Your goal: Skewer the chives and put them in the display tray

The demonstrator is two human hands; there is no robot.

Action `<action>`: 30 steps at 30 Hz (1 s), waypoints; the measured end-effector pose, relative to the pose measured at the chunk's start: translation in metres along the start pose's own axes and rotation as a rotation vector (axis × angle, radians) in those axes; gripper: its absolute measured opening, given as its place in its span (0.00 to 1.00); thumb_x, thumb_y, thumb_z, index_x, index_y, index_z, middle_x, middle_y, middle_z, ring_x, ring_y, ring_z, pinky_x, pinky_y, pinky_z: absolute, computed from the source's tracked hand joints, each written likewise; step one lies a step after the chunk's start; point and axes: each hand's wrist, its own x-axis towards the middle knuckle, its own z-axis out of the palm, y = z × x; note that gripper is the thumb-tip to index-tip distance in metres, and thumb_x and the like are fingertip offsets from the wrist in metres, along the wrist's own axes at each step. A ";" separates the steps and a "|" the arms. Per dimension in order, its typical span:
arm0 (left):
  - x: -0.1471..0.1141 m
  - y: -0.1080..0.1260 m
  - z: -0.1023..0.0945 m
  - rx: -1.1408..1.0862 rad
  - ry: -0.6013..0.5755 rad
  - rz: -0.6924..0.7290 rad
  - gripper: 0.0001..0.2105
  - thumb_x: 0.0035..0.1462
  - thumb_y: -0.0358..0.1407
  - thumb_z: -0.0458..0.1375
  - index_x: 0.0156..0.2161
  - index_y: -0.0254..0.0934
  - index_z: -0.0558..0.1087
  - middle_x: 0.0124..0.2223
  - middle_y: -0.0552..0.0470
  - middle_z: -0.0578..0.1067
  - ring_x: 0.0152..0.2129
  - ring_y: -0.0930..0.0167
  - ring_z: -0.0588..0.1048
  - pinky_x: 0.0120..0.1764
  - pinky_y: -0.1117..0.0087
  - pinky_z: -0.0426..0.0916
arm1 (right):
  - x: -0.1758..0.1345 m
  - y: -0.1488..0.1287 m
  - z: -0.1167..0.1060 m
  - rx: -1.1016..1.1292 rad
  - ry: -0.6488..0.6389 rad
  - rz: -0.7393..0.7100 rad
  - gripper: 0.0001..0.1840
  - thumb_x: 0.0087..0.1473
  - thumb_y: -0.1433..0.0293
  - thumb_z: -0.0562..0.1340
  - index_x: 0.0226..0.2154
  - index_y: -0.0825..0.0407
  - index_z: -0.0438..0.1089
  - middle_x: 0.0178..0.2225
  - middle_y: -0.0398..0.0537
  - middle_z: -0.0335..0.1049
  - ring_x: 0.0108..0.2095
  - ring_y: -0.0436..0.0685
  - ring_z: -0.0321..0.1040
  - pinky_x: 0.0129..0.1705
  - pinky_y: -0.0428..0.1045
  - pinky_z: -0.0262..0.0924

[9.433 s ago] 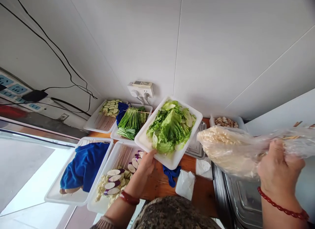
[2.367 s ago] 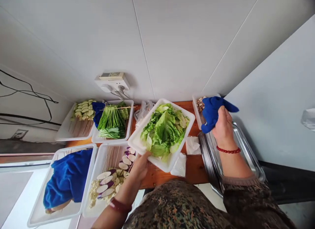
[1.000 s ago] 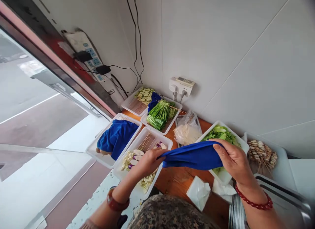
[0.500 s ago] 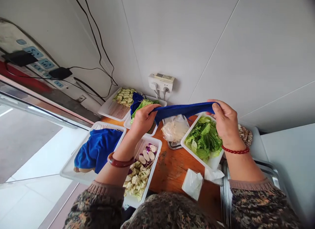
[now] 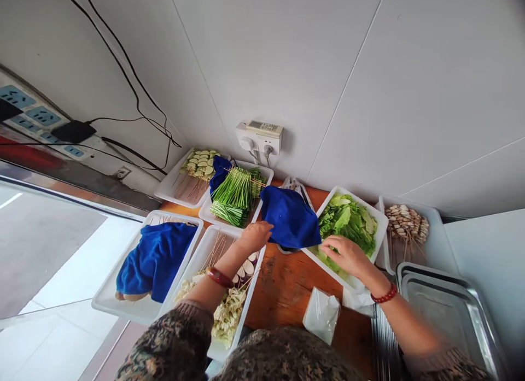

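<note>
A blue cloth (image 5: 289,217) lies draped over a small tray and a plastic bag (image 5: 293,184) at the middle of the table. My left hand (image 5: 257,236) is at the cloth's lower left edge with its fingers loosely bent; whether they touch it is hard to see. Beside the cloth's lower right corner, my right hand (image 5: 342,252) hovers over the near edge of a white tray of lettuce (image 5: 348,222), its fingers apart and nothing in them. Below my left arm is a white tray with skewered eggplant slices (image 5: 245,270) and cauliflower (image 5: 227,318).
Skewered green stalks (image 5: 235,189) and sliced green vegetables (image 5: 200,163) fill trays at the back left. Another blue cloth (image 5: 158,258) covers a tray at left. Skewered mushrooms (image 5: 406,225) and stacked metal trays (image 5: 443,304) stand at right. A white packet (image 5: 322,315) lies in front.
The blue cloth, stretched between both hands before, has come down over the small tray and bag. Both hands have lowered toward me, the right one away from the cloth. The view has shifted slightly right.
</note>
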 end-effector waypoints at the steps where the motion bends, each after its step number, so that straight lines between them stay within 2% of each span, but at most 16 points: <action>1: 0.007 0.005 0.005 0.034 0.012 0.015 0.14 0.59 0.29 0.55 0.48 0.35 0.76 0.51 0.38 0.77 0.52 0.60 0.74 0.58 0.58 0.64 | -0.011 0.002 0.009 -0.030 -0.032 0.049 0.14 0.64 0.66 0.55 0.32 0.48 0.73 0.34 0.48 0.76 0.37 0.58 0.74 0.42 0.54 0.68; 3: 0.023 0.019 0.021 0.102 0.028 0.061 0.18 0.60 0.29 0.53 0.55 0.35 0.73 0.60 0.37 0.71 0.60 0.58 0.67 0.63 0.53 0.57 | -0.031 0.007 0.035 -0.057 -0.053 0.112 0.08 0.63 0.65 0.57 0.37 0.49 0.70 0.37 0.48 0.75 0.36 0.58 0.74 0.39 0.53 0.69; 6: 0.052 0.039 0.053 0.177 0.003 0.194 0.22 0.62 0.31 0.51 0.61 0.38 0.66 0.68 0.44 0.62 0.65 0.59 0.59 0.65 0.54 0.53 | -0.049 0.018 0.080 -0.176 0.155 0.139 0.09 0.62 0.65 0.58 0.44 0.51 0.66 0.40 0.54 0.72 0.40 0.62 0.73 0.43 0.58 0.69; 9: 0.076 0.044 0.081 0.214 -0.008 0.211 0.23 0.64 0.34 0.49 0.64 0.38 0.63 0.68 0.45 0.61 0.65 0.60 0.59 0.64 0.54 0.55 | -0.052 0.026 0.100 -0.280 0.255 0.083 0.10 0.65 0.65 0.54 0.44 0.51 0.65 0.38 0.55 0.72 0.40 0.64 0.72 0.43 0.60 0.69; 11: 0.082 0.039 0.093 0.234 -0.017 0.202 0.23 0.65 0.36 0.48 0.64 0.37 0.64 0.67 0.44 0.63 0.65 0.58 0.59 0.64 0.51 0.53 | -0.053 0.029 0.095 -0.290 0.234 0.018 0.10 0.67 0.65 0.52 0.43 0.50 0.67 0.37 0.54 0.72 0.39 0.62 0.72 0.43 0.59 0.68; 13: 0.081 0.033 0.101 0.264 -0.023 0.221 0.23 0.65 0.39 0.49 0.63 0.39 0.66 0.68 0.45 0.62 0.66 0.56 0.57 0.65 0.50 0.50 | -0.059 0.033 0.080 -0.281 0.218 -0.043 0.11 0.67 0.63 0.52 0.43 0.50 0.68 0.37 0.53 0.73 0.38 0.61 0.72 0.44 0.58 0.68; 17: 0.072 0.026 0.117 0.427 0.002 0.309 0.30 0.54 0.44 0.62 0.62 0.46 0.67 0.70 0.44 0.57 0.67 0.50 0.53 0.65 0.45 0.45 | -0.079 0.053 0.049 -0.269 0.203 -0.199 0.15 0.66 0.59 0.54 0.44 0.50 0.71 0.40 0.53 0.76 0.41 0.61 0.74 0.45 0.55 0.69; 19: 0.070 0.026 0.125 0.502 0.027 0.330 0.31 0.49 0.42 0.65 0.61 0.51 0.69 0.70 0.45 0.56 0.67 0.47 0.52 0.63 0.40 0.42 | -0.085 0.064 0.044 -0.240 0.173 -0.228 0.16 0.65 0.57 0.55 0.42 0.48 0.73 0.39 0.53 0.77 0.40 0.60 0.75 0.44 0.54 0.70; 21: 0.069 0.026 0.130 0.527 0.038 0.363 0.27 0.51 0.40 0.64 0.58 0.54 0.71 0.70 0.47 0.57 0.67 0.47 0.52 0.63 0.37 0.42 | -0.086 0.072 0.050 -0.209 0.152 -0.194 0.17 0.63 0.55 0.56 0.39 0.47 0.74 0.37 0.53 0.78 0.38 0.60 0.76 0.43 0.54 0.71; 24: 0.065 0.023 0.124 0.477 -0.018 0.440 0.25 0.54 0.37 0.62 0.58 0.53 0.71 0.70 0.51 0.58 0.68 0.50 0.50 0.62 0.37 0.46 | -0.079 0.076 0.071 -0.184 0.147 -0.083 0.21 0.61 0.50 0.56 0.35 0.48 0.74 0.34 0.53 0.78 0.35 0.61 0.77 0.38 0.53 0.73; 26: 0.057 0.019 0.110 0.390 -0.046 0.491 0.28 0.54 0.35 0.60 0.61 0.47 0.68 0.70 0.51 0.57 0.68 0.53 0.51 0.61 0.39 0.52 | -0.072 0.077 0.085 -0.172 0.138 -0.013 0.25 0.60 0.47 0.54 0.32 0.49 0.74 0.31 0.53 0.78 0.31 0.61 0.77 0.33 0.53 0.73; 28: 0.045 0.012 0.087 0.268 0.012 0.503 0.28 0.56 0.33 0.57 0.63 0.41 0.66 0.69 0.48 0.59 0.66 0.55 0.56 0.61 0.43 0.57 | -0.064 0.079 0.090 -0.144 0.090 0.035 0.26 0.58 0.45 0.55 0.32 0.49 0.73 0.30 0.53 0.79 0.30 0.61 0.78 0.32 0.53 0.74; 30: 0.027 -0.004 0.053 0.119 0.178 0.407 0.24 0.58 0.33 0.55 0.60 0.38 0.68 0.66 0.46 0.65 0.62 0.59 0.63 0.61 0.49 0.60 | -0.054 0.080 0.083 -0.111 -0.011 0.072 0.25 0.54 0.45 0.59 0.34 0.48 0.75 0.33 0.52 0.80 0.32 0.61 0.79 0.33 0.52 0.75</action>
